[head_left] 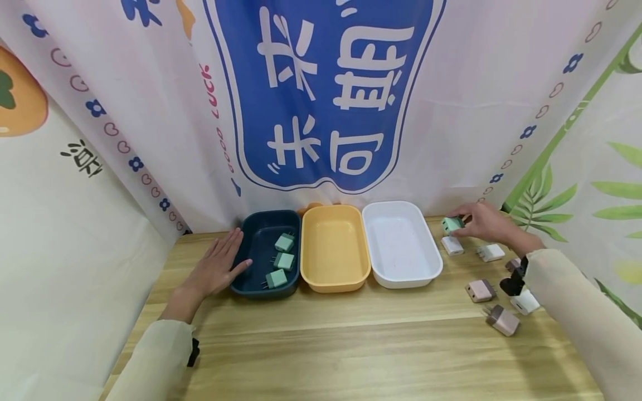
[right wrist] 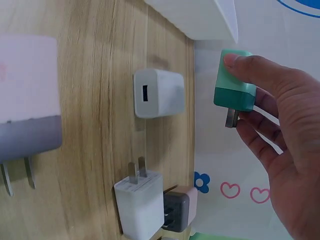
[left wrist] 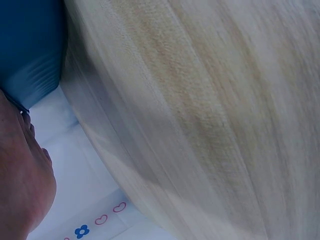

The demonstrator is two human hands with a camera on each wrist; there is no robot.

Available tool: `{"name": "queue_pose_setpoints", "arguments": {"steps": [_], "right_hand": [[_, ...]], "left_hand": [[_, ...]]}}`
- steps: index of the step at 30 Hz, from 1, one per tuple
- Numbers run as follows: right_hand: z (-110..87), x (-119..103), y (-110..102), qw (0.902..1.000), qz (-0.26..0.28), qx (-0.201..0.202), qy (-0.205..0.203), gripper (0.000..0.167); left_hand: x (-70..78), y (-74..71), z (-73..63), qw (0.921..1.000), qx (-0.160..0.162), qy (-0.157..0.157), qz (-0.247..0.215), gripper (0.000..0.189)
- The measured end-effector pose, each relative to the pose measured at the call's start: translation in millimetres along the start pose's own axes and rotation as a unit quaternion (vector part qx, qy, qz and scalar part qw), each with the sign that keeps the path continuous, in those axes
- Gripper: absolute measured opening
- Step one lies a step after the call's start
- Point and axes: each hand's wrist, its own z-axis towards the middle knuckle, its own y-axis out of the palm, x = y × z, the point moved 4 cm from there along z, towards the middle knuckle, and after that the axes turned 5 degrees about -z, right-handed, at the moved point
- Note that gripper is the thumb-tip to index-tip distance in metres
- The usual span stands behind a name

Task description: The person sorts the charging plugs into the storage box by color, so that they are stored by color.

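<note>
My right hand (head_left: pixel 484 224) pinches a green charger plug (right wrist: pixel 235 77) between thumb and fingers, its metal prongs pointing down in the right wrist view. Below it on the table lies a white charger plug (head_left: pixel 452 245). My left hand (head_left: pixel 217 266) rests with straight fingers against the left rim of the dark blue bin (head_left: pixel 266 294). Several green charger plugs, one of them this front charger (head_left: pixel 276 278), lie inside that bin. In the left wrist view only part of the left hand (left wrist: pixel 22 175) shows beside the bin's wall.
A yellow bin (head_left: pixel 335 245) and a white bin (head_left: pixel 401 245) stand in a row right of the blue one. Around the right arm lie more white chargers (head_left: pixel 491 252) and pink chargers (head_left: pixel 480 290). A printed cloth (head_left: pixel 451 139) hangs behind the wooden table (head_left: pixel 321 345).
</note>
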Motion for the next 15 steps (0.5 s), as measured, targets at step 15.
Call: {"name": "queue_pose_setpoints", "arguments": {"steps": [15], "right_hand": [[9.1, -27.7, -5.1, 0.9996, 0.009, 0.018, -0.018, 0.048]], "left_hand": [[2.4, -1.4, -0.4, 1.0, -0.002, -0.001, 0.0, 0.085]]}}
